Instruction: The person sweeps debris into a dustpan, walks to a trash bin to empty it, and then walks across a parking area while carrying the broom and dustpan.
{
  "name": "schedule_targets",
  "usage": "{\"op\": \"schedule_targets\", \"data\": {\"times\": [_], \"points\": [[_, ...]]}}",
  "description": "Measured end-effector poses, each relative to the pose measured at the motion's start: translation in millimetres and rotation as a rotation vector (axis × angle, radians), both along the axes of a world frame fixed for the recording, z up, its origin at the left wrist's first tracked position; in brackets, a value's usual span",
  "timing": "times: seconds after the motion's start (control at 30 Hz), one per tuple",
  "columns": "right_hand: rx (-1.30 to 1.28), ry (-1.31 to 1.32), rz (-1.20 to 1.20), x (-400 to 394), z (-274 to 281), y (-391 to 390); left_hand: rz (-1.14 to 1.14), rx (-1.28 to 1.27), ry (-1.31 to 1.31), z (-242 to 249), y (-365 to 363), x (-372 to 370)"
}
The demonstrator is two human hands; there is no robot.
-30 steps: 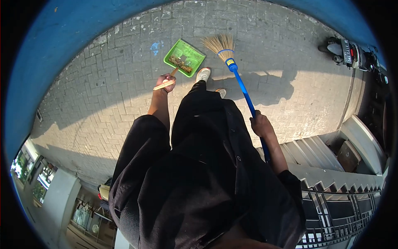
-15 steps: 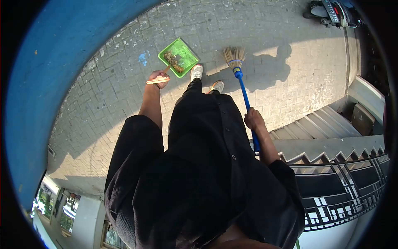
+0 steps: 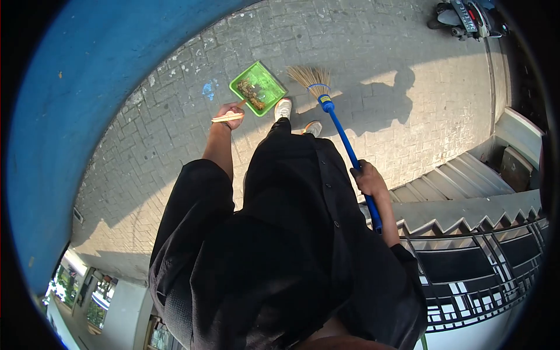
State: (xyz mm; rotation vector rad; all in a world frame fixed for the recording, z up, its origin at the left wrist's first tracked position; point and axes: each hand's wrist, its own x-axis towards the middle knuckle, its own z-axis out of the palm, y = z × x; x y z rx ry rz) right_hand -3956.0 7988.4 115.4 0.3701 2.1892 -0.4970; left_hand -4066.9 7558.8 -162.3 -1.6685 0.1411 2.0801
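Observation:
My left hand (image 3: 230,116) is closed around the wooden handle of a green dustpan (image 3: 272,88). A heap of brown debris (image 3: 251,94) lies in the pan, toward its handle side. In my right hand (image 3: 369,178) is the blue stick of a broom (image 3: 344,137), gripped near its upper end. The broom's straw bristles (image 3: 309,77) fan out over the paving, to the right of the dustpan and apart from it. My two shoes (image 3: 283,109) stand between the pan and the broom stick.
Grey paving blocks (image 3: 169,134) cover the ground, with a blue paint stain (image 3: 209,89) left of the dustpan. A curved blue surface (image 3: 52,146) borders the left. A parked motorcycle (image 3: 466,18) stands at the far right, above steps (image 3: 455,178) and a black-and-white metal gate (image 3: 466,271).
The broom head has swung left toward the dustpan, its bristles now slanting and spread. My right hand has shifted slightly right and down. The dustpan sits a little lower and further right in view.

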Motion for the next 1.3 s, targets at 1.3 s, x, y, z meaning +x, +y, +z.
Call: {"op": "schedule_targets", "data": {"times": [1.3], "points": [[-1.846, 0.708, -2.739, -337.1, -159.5, 478.5, -0.874, 0.573, 0.174, 77.7, 673.3, -538.9]]}}
